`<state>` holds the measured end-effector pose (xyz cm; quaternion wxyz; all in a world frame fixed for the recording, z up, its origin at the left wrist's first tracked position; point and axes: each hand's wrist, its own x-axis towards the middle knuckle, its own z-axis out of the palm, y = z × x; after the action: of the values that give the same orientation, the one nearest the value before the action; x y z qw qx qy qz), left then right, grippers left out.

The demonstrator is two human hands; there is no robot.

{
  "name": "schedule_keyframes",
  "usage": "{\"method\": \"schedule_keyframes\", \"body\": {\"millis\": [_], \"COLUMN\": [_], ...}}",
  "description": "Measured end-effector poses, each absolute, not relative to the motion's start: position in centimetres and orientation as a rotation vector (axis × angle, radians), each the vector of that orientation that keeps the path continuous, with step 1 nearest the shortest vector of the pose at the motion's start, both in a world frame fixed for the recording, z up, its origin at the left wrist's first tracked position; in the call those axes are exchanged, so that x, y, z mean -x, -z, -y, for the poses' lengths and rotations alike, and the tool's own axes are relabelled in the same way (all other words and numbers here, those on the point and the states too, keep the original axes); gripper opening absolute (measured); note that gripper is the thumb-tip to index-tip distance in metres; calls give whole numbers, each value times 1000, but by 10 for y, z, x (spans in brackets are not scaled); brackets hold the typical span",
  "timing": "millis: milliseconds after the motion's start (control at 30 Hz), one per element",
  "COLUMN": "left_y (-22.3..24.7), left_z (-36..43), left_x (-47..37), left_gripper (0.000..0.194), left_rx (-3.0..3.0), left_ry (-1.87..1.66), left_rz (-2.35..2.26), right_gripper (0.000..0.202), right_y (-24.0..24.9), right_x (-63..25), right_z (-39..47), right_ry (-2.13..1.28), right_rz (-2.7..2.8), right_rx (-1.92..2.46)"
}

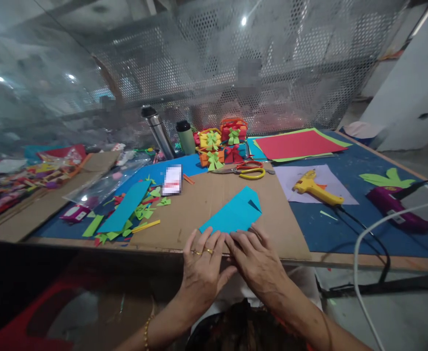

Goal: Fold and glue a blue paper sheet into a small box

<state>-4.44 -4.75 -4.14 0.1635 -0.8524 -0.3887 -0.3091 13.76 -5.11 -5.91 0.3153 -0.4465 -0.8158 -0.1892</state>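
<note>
A folded blue paper piece [232, 212] lies on the brown cardboard [184, 214], with a dark slit near its right corner. Along its near edge rest the fingertips of my left hand [204, 261], spread and flat, with rings on the fingers. My right hand [255, 258] lies beside it, its extended fingers on the paper's lower right edge. The two hands almost touch at the index fingers. Beyond the paper are red-handled and yellow-handled scissors [252, 173]. Left of it, a blue strip [126, 207] lies over green scraps [144, 210].
A yellow glue gun [318, 188] rests on a pale lilac sheet [290, 175]. Behind stand a steel flask [158, 131], a green bottle [186, 139] and small bow-decorated paper pieces [214, 141]. Red sheets [301, 144] lie back right; a white cable [358, 263] crosses the right side.
</note>
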Motion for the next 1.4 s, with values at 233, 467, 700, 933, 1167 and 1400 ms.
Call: {"method": "schedule_keyframes", "body": {"millis": [233, 467, 700, 933, 1167, 1400], "left_y": [62, 66, 64, 60, 60, 57], "left_z": [46, 47, 46, 46, 46, 49], "left_x": [46, 47, 45, 45, 45, 41], "left_gripper": [63, 63, 61, 55, 55, 48], "left_rx": [2406, 2396, 2411, 2441, 2449, 2453], "left_ry": [941, 931, 961, 899, 886, 910], "left_rz": [1021, 1037, 1057, 1075, 1039, 1099], "right_gripper": [35, 37, 38, 35, 36, 25], "right_y": [57, 52, 53, 51, 41, 47], "right_x": [-140, -141, -145, -157, -157, -155], "right_z": [55, 57, 54, 65, 61, 57], "right_ry": [441, 422, 404, 465, 408, 335], "right_rz": [2196, 2217, 2181, 2242, 2295, 2196], "right_rx": [1183, 1190, 1148, 1142, 1057, 1088]}}
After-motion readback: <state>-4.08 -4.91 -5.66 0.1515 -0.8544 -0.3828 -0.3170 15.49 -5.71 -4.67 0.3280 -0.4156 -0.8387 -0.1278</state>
